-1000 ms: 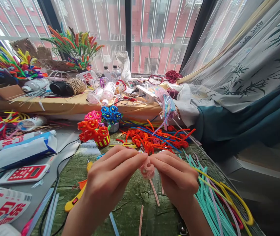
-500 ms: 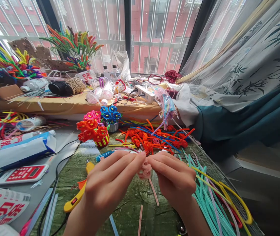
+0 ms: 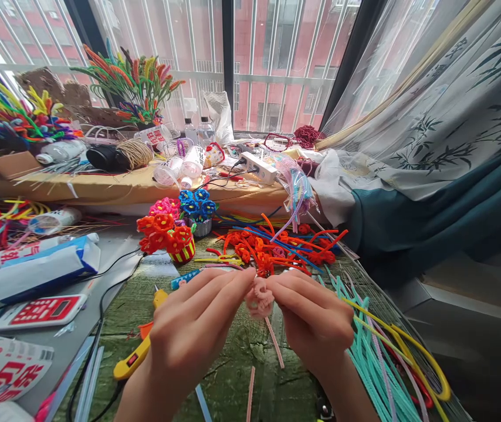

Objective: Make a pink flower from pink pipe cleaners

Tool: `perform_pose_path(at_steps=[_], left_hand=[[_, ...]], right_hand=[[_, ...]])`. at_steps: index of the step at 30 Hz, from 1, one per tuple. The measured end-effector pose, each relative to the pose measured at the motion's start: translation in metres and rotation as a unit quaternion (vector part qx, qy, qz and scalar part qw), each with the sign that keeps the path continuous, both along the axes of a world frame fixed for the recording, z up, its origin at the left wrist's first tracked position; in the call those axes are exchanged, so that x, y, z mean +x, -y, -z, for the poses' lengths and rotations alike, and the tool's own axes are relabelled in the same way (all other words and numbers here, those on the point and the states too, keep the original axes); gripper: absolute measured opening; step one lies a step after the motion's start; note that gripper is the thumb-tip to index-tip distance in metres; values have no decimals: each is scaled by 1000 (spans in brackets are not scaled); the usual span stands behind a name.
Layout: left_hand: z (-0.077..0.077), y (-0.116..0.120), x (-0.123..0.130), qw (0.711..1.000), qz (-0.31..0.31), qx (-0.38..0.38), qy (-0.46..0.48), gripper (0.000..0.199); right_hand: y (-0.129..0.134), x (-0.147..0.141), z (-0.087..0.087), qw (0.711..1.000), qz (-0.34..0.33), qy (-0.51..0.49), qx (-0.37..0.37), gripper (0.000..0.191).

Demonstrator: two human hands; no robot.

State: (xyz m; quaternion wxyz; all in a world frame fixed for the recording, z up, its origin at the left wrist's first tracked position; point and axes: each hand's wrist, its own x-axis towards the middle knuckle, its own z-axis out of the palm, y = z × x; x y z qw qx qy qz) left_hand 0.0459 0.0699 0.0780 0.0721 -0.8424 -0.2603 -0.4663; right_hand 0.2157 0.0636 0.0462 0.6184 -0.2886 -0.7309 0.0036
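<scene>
A small piece of looped pale pink pipe cleaner (image 3: 260, 299) is held up between both hands over the green wood-grain tabletop (image 3: 228, 369). My left hand (image 3: 197, 316) pinches it from the left, fingertips at its upper edge. From the right, my right hand (image 3: 314, 310) grips it between thumb and forefinger. The fingers cover part of its shape. Below it lies a straight pink pipe cleaner (image 3: 274, 343), with another pink pipe cleaner (image 3: 251, 392) nearer the front edge. A yellow glue gun (image 3: 131, 358) rests left of my left hand.
Red pipe-cleaner flowers (image 3: 250, 249) lie behind my hands, beside a striped pot (image 3: 183, 251) of orange flowers. Turquoise pipe cleaners (image 3: 371, 363) spread at the right. A black cable (image 3: 101, 305) runs along the left, near a red-and-white calculator (image 3: 41, 312). A power strip (image 3: 259, 169) sits on the sill.
The pink looped piece has turned slightly, and more of its loops show between my fingers. My fingertips have moved a little apart. The things on the table stay put.
</scene>
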Motion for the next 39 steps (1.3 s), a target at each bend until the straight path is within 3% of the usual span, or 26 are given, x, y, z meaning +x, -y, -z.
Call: perform_pose_path(at_steps=[9,15,21,31,39], left_hand=[[4,5,-3,998,-1,55,-41,28],[-1,0,-2,1000,-2,6,-18,27],[-3,1,-4,999,-20,26,-33,22],[3,-1,-9,997,-22,39,-57,31],[3,-1,-6,996,-46,68,-40,23]], right_hand=[[2,-1,5,999,2,30,11,38],[1,1,3,1000,10,5,5,37],[0,1,6,1000,22,2,-8,39],[0,1,6,999,14,5,-50,49],[2,-3,4,998,-24,-5,-62,49]])
